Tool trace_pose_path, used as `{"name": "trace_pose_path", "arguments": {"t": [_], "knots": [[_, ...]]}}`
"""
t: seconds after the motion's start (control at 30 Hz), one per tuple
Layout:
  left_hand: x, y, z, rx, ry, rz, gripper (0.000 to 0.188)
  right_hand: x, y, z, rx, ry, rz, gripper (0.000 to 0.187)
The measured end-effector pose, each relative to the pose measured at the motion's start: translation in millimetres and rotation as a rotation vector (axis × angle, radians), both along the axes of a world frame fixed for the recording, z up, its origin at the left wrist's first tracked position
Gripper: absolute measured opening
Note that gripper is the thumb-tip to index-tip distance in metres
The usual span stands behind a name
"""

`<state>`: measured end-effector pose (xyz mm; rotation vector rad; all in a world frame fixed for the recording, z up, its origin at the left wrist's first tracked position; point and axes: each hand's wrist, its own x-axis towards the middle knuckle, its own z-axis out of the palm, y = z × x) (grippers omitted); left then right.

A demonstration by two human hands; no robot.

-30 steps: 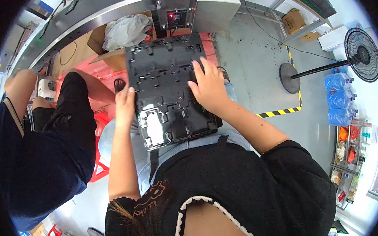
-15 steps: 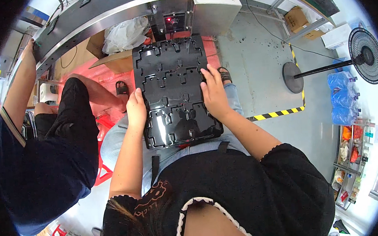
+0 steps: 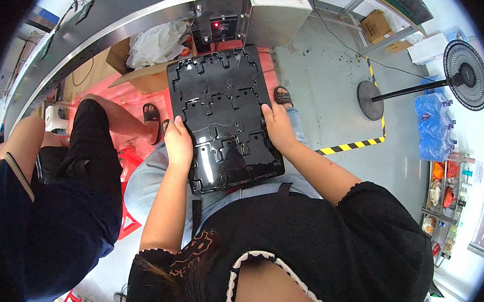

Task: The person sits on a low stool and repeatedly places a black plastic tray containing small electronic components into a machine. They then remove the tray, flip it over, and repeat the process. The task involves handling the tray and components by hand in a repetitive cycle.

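A glossy black moulded plastic tray [image 3: 217, 111] with several shaped recesses rests over my lap, its far end reaching toward the conveyor. My left hand [image 3: 179, 144] is closed on the tray's left edge, thumb on top and the other fingers hidden beneath. At the opposite edge, my right hand [image 3: 278, 129] grips the tray the same way, the thumb side showing and the rest of the fingers out of sight. The recesses hold no parts that I can make out.
A conveyor [image 3: 134, 24] with a metal edge runs across the far side, a grey metal box [image 3: 278, 18] attached. Under it stands a cardboard box [image 3: 149, 79] with plastic bags. A co-worker [image 3: 63, 217] sits close at left. A floor fan [image 3: 466, 76] and blue water jugs [image 3: 433, 128] stand right.
My right hand's fingers have gone from lying on the tray's surface to holding its right edge. The co-worker's arm has drawn back from the conveyor edge.
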<state>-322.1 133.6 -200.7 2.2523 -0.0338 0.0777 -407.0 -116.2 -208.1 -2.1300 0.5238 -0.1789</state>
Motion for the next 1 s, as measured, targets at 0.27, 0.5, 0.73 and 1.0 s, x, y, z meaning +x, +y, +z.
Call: {"name": "trace_pose_path", "arguments": {"t": [0.27, 0.5, 0.73, 1.0], "knots": [[-10.7, 12.4, -7.2, 0.009, 0.051, -0.053, 0.055, -19.1, -2.4, 4.8, 0.054, 0.03, 0.04, 0.051], [47.0, 26.5, 74.0, -0.067, 0.014, -0.154, 0.048, 98.2, -134.7, 149.3, -0.273, -0.088, 0.003, 0.067], [280.9, -141.0, 197.8, 0.127, -0.64, -0.536, 0.089, 329.4, -225.6, 199.5, 0.124, -0.129, -0.26, 0.088], [376.7, -193.2, 207.0, 0.329, -0.143, -0.898, 0.079, 357.2, -263.5, 175.8, -0.159, -0.33, -0.063, 0.027]]}}
